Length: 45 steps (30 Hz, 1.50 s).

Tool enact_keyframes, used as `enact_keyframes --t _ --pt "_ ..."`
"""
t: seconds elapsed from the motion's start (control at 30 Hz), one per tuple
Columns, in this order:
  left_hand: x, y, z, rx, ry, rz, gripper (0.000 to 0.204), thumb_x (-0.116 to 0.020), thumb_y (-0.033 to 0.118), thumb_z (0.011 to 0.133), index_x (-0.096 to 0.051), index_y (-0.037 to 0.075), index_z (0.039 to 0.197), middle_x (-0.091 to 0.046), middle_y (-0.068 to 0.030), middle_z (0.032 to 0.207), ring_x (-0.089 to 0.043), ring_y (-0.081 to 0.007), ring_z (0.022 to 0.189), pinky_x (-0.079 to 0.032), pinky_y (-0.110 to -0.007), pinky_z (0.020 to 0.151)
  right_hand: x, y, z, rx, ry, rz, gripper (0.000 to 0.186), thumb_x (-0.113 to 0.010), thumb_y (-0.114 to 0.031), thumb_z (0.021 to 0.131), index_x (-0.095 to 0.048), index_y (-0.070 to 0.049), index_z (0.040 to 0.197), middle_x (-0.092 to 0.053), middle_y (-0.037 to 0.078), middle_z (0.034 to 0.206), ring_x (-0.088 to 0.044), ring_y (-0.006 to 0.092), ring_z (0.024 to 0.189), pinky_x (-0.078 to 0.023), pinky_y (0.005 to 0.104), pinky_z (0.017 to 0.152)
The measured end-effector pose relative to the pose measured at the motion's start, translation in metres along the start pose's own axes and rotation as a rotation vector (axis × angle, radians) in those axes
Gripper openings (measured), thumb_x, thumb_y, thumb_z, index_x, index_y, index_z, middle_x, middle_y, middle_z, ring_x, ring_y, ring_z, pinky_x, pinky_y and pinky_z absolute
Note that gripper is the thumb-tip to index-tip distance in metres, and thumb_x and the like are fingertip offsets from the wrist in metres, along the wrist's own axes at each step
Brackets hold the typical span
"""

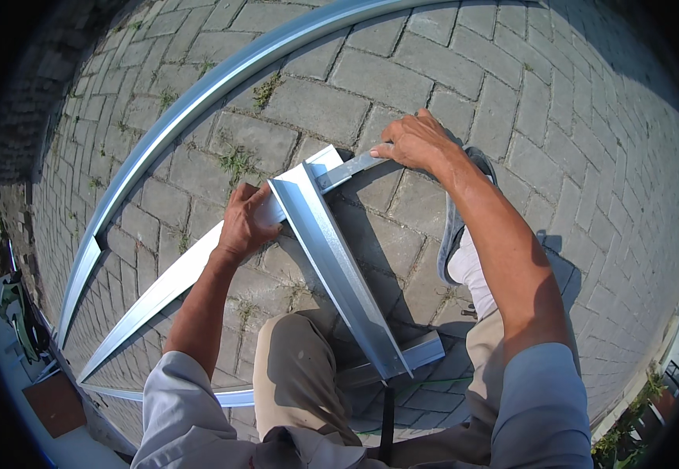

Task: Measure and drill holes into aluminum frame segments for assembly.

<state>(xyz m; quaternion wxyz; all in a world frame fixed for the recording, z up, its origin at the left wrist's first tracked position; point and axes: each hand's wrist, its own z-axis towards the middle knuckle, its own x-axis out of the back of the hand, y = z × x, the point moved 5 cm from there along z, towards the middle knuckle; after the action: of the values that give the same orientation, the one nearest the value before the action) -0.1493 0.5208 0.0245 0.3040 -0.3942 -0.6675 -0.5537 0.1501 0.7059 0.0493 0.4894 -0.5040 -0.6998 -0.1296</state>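
Observation:
My left hand [247,223] grips a long silvery metal channel [158,293] near its upper end, beside a junction with a shorter channel [327,262] that runs down toward me. My right hand [408,142] is closed on a narrow grey flat metal strip [347,170], whose other end lies at that junction. The short channel's lower end meets another metal piece [425,350] between my knees.
A long curved-looking metal rail [146,125] lies across the paving [558,133]. My shoe [454,234] is below my right hand. A green-and-dark object [15,313] and a brown square board [55,405] sit at far left; plants line the lower right edge.

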Motion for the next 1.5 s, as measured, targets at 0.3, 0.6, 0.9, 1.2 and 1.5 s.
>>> enact_keyframes --t 0.3,0.6,0.9,1.2,1.5 --pt "0.005 -0.024 -0.048 0.136 -0.010 0.136 0.097 -0.089 0.031 0.074 -0.042 0.018 0.158 -0.044 -0.0178 0.157 -0.043 -0.0396 0.144 -0.032 -0.057 0.121 0.064 -0.002 -0.039 -0.180 0.147 0.176 0.041 -0.071 -0.042 0.095 -0.078 -0.004 0.111 -0.077 0.020 0.099 -0.072 0.0344 0.102 -0.050 0.0511 0.092" --pt "0.023 -0.110 -0.200 0.571 -0.094 0.167 0.109 -0.087 0.036 0.077 -0.026 0.017 0.165 -0.013 -0.0195 0.173 -0.016 -0.0465 0.157 -0.021 -0.069 0.121 0.156 -0.016 -0.169 -0.121 0.277 0.054 0.024 -0.067 -0.023 0.099 -0.070 0.001 0.100 -0.067 0.010 0.084 -0.065 0.0218 0.079 -0.053 0.0425 0.079" --pt "0.033 -0.132 -0.243 0.355 -0.015 -0.056 0.089 -0.086 0.035 0.080 -0.048 0.002 0.153 -0.045 -0.0243 0.158 -0.042 -0.0404 0.148 -0.034 -0.054 0.119 -0.008 0.081 -0.455 -0.709 0.492 1.043 0.024 -0.068 -0.020 0.099 -0.062 -0.003 0.084 -0.052 -0.003 0.069 -0.046 0.0086 0.060 -0.043 0.0299 0.056" --pt "0.168 0.055 -0.232 0.178 -0.511 -0.404 0.041 -0.081 0.018 0.088 -0.070 -0.004 0.120 -0.071 -0.0200 0.123 -0.070 -0.0323 0.116 -0.054 -0.042 0.101 -0.374 -0.048 -0.561 -0.864 -0.005 1.178 0.029 -0.082 -0.022 0.087 -0.065 0.000 0.077 -0.057 0.005 0.064 -0.056 0.0185 0.058 -0.049 0.0375 0.056" --pt "0.247 0.210 -0.306 -0.568 -1.367 -1.051 0.032 -0.077 0.013 0.087 -0.077 0.005 0.118 -0.058 -0.0240 0.146 -0.045 -0.0413 0.146 -0.023 -0.058 0.126 -0.575 -0.033 -0.597 -0.528 -0.160 0.404 0.036 -0.074 -0.040 0.081 -0.076 -0.005 0.089 -0.072 0.023 0.085 -0.072 0.0411 0.088 -0.056 0.0486 0.082"
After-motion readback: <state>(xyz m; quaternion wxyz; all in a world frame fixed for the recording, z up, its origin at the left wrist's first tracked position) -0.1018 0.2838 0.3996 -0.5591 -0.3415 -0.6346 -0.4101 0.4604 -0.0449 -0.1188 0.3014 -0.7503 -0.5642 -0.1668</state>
